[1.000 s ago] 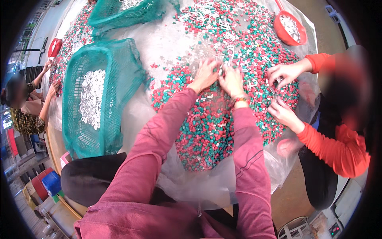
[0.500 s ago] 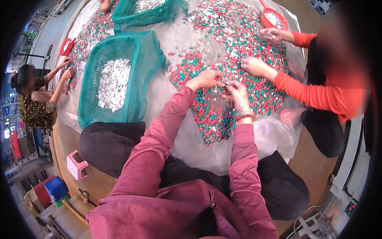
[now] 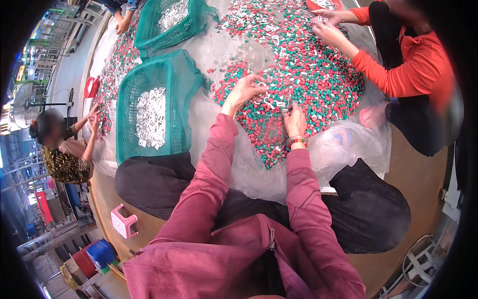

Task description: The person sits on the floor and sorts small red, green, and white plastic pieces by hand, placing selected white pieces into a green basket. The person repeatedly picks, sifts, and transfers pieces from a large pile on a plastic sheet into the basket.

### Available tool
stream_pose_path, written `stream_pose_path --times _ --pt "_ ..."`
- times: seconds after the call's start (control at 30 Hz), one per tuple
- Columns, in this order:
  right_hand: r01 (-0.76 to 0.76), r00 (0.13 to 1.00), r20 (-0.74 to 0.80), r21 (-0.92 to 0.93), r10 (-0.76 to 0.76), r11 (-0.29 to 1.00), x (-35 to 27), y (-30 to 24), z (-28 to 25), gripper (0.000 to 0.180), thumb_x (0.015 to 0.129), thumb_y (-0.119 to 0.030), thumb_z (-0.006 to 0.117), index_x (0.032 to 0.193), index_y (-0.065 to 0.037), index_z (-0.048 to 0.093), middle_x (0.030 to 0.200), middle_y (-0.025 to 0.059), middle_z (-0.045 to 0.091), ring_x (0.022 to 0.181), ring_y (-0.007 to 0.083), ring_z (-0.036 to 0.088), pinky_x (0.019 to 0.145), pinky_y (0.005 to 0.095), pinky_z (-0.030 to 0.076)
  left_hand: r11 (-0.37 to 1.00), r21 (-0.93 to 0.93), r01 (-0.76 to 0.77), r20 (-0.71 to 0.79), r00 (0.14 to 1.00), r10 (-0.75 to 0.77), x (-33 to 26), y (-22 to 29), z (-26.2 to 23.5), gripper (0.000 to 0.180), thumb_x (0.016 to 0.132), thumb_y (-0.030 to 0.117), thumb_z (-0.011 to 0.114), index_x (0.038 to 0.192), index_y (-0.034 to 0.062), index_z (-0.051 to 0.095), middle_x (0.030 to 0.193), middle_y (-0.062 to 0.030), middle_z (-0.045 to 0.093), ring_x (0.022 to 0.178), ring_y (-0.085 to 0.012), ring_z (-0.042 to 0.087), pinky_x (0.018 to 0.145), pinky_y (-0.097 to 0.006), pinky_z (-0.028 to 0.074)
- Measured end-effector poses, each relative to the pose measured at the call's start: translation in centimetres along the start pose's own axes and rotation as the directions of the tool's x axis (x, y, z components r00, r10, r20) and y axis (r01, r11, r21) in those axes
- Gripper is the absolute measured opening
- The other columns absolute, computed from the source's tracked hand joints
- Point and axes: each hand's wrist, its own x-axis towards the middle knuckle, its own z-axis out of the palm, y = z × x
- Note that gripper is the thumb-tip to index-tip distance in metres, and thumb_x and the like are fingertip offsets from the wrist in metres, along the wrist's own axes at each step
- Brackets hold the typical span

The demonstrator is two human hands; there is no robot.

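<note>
My left hand (image 3: 245, 90) hovers over a spread of small red, green and white pebble-like pieces (image 3: 269, 144), thumb and fingers drawn together. Small white looped pieces show at its fingertips. To its right, my right hand (image 3: 295, 119) pinches a small silvery-white looped piece (image 3: 285, 103), its finger side partly hidden. Another white hook-shaped piece (image 3: 269, 103) is between the two hands; whether it is held or lying on the pile I cannot make out. The hands are apart.
Left of my arms stands a green mesh-lined basket (image 3: 124, 119) of white looped pieces; a second green basket (image 3: 149, 42) is behind it. A co-worker in orange (image 3: 398, 70) handles pieces at right by a red scoop (image 3: 334, 4). Another person (image 3: 64, 154) works at left.
My hands, close together before, have moved apart, the left up and leftward. The orange-sleeved co-worker's hands have come together near the red scoop. The whole view has shifted.
</note>
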Motion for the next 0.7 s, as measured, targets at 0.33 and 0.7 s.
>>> stream_pose_path --times 0.33,0.7 --pt "-0.406 0.902 0.419 0.737 0.107 0.541 3.1 -0.2 -4.4 0.023 0.086 -0.013 0.066 0.104 0.001 0.066 0.063 -0.0029 0.056 0.047 0.0030 0.044 0.040 0.0199 0.032 0.743 0.628 0.233 -0.494 0.856 0.149 0.8 -7.8 2.1 0.045 0.076 0.039 0.075 0.097 0.0011 0.061 0.084 -0.0202 0.067 0.084 -0.0368 0.066 0.074 -0.044 0.050" --pt "-0.655 0.750 0.653 0.755 -0.105 0.020 1.8 1.0 -3.8 0.021 0.089 -0.017 0.065 0.107 -0.006 0.062 0.057 -0.0109 0.040 0.043 0.0000 0.029 0.038 0.0181 0.018 0.994 -0.086 -0.074 -0.308 0.950 0.044 0.7 -3.6 0.2 0.031 0.090 0.034 0.059 0.095 0.0061 0.072 0.067 0.0038 0.058 0.053 -0.0024 0.040 0.046 -0.020 0.034"
